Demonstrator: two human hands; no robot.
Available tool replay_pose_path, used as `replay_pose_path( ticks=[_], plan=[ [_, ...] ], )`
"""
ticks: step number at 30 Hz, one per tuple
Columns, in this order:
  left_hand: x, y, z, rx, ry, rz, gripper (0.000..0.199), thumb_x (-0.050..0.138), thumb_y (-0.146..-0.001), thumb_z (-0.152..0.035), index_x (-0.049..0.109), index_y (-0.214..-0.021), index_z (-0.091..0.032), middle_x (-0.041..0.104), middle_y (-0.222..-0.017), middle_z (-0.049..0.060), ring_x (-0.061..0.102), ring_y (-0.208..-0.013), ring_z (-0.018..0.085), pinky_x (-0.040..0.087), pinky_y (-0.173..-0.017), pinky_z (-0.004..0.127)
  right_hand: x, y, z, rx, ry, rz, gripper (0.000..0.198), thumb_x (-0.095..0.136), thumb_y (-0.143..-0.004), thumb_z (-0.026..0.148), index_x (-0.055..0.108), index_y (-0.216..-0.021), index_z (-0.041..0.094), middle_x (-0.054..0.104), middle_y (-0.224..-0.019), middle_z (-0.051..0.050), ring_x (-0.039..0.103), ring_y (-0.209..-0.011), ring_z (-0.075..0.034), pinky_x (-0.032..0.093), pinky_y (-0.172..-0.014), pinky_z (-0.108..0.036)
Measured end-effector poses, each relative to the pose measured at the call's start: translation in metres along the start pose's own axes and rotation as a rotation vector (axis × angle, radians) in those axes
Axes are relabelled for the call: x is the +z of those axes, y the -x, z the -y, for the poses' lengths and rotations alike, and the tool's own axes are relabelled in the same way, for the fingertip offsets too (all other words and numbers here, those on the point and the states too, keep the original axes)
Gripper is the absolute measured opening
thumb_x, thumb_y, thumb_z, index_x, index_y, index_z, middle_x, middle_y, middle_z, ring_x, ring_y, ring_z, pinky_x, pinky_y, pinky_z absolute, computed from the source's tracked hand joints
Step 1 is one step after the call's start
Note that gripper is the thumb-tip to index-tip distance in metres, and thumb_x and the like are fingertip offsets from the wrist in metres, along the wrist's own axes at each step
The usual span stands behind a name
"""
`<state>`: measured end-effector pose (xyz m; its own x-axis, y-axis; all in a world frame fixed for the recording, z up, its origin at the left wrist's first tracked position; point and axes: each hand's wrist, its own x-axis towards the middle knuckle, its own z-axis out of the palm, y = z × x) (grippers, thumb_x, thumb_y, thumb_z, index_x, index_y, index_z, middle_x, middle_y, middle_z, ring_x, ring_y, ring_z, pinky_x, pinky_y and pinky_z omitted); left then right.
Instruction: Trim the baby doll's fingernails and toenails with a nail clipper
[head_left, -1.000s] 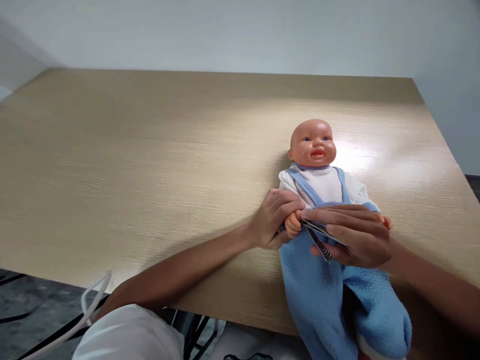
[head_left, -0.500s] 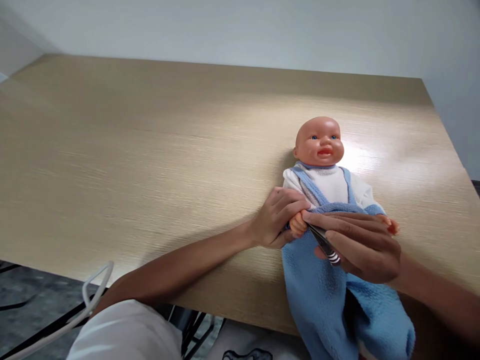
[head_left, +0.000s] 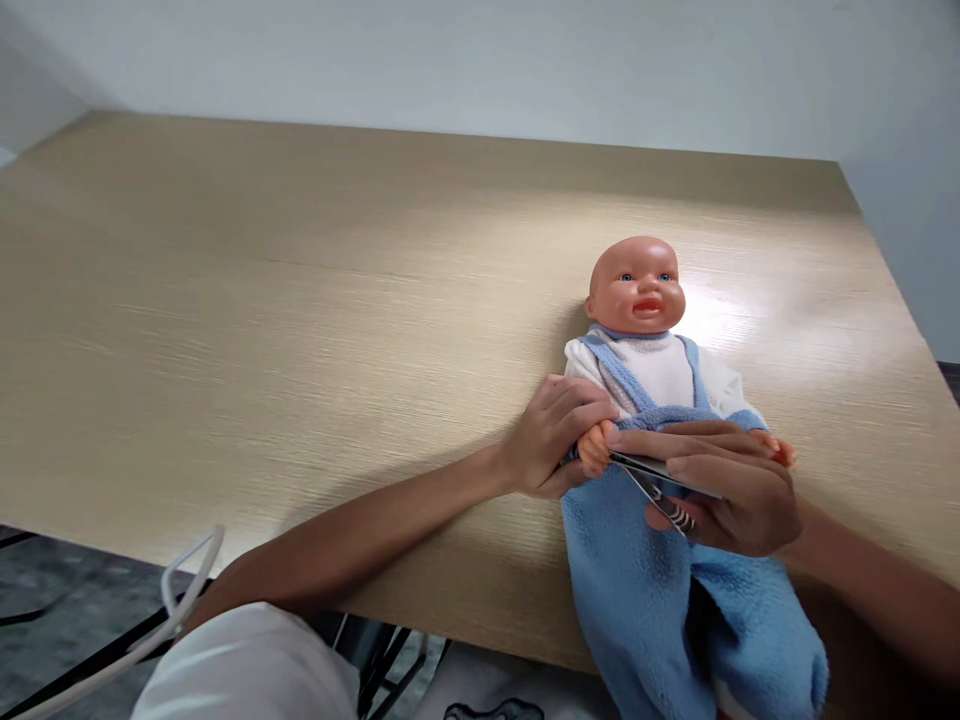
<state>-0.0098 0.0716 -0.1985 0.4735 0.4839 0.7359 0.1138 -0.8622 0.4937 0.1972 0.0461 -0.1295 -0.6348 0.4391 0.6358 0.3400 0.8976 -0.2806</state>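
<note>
A baby doll [head_left: 637, 285] in a white top and blue fleece overalls [head_left: 630, 570] lies on its back, its legs reaching past the table's near edge. My left hand [head_left: 551, 435] is closed around the doll's forearm, so that the small plastic hand [head_left: 595, 448] sticks out from my fingers. In my right hand [head_left: 727, 485] is a metal nail clipper [head_left: 652, 480], held between thumb and fingers. Its two arms stand apart in a V, and the jaw end meets the doll's fingers. Whether the jaws touch a finger, I cannot tell.
The wooden table [head_left: 300, 300] runs back to a pale wall [head_left: 450, 70]. At the lower left a white cable [head_left: 172, 610] loops beside the table edge. Black metal legs [head_left: 390, 660] show below the front edge, close to my lap.
The nail clipper's arms have spread from nearly together to a wide V, as my right thumb and fingers moved apart. My left hand keeps its hold on the doll's arm.
</note>
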Motion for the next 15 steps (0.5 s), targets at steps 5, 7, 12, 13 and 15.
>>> replay_pose_path(
  ticks=[5,7,12,13,15],
  plan=[
    [0.0,0.0,0.0,0.0,0.002,-0.008,0.044,0.035,-0.1,-0.052,0.048,-0.12,-0.015,0.061,-0.106,0.012,0.057,-0.102,0.024,0.043,-0.086,0.041,-0.005,-0.009,0.005,-0.066,0.105,0.0,0.023,0.054,-0.082,0.026,0.039,-0.085,0.008,0.061,-0.117,0.0,0.059,-0.1,0.004,0.053,-0.085,-0.011],
    [0.0,0.0,0.0,-0.005,0.003,-0.008,0.044,0.036,-0.1,-0.052,0.048,-0.121,-0.016,0.061,-0.106,0.012,0.058,-0.102,0.024,0.042,-0.086,0.041,-0.006,-0.013,0.01,-0.101,0.145,0.0,0.023,0.055,-0.08,0.024,0.039,-0.086,0.009,0.061,-0.115,-0.001,0.06,-0.103,0.003,0.052,-0.086,-0.011],
    [0.0,0.0,0.0,0.004,0.006,-0.012,0.041,0.037,-0.1,-0.048,0.048,-0.12,-0.014,0.061,-0.104,0.012,0.058,-0.101,0.025,0.042,-0.085,0.041,-0.005,-0.012,0.025,0.007,0.27,0.041,0.019,0.057,-0.076,0.017,0.048,-0.092,0.012,0.061,-0.113,0.002,0.056,-0.094,0.005,0.046,-0.081,-0.012],
    [0.0,0.0,-0.001,0.007,0.006,-0.013,0.04,0.038,-0.1,-0.047,0.048,-0.119,-0.014,0.06,-0.104,0.012,0.058,-0.101,0.024,0.042,-0.085,0.041,-0.004,-0.011,0.028,0.018,0.291,0.037,0.019,0.057,-0.076,0.018,0.049,-0.092,0.011,0.061,-0.113,0.003,0.055,-0.092,0.005,0.046,-0.081,-0.012],
    [0.0,-0.001,-0.001,0.006,0.006,-0.016,0.039,0.038,-0.1,-0.046,0.049,-0.119,-0.014,0.06,-0.103,0.012,0.057,-0.101,0.024,0.042,-0.085,0.041,-0.001,-0.011,0.033,0.006,0.292,0.009,0.019,0.058,-0.075,0.018,0.05,-0.09,0.011,0.061,-0.113,0.002,0.054,-0.091,0.004,0.046,-0.08,-0.014]
  ],
)
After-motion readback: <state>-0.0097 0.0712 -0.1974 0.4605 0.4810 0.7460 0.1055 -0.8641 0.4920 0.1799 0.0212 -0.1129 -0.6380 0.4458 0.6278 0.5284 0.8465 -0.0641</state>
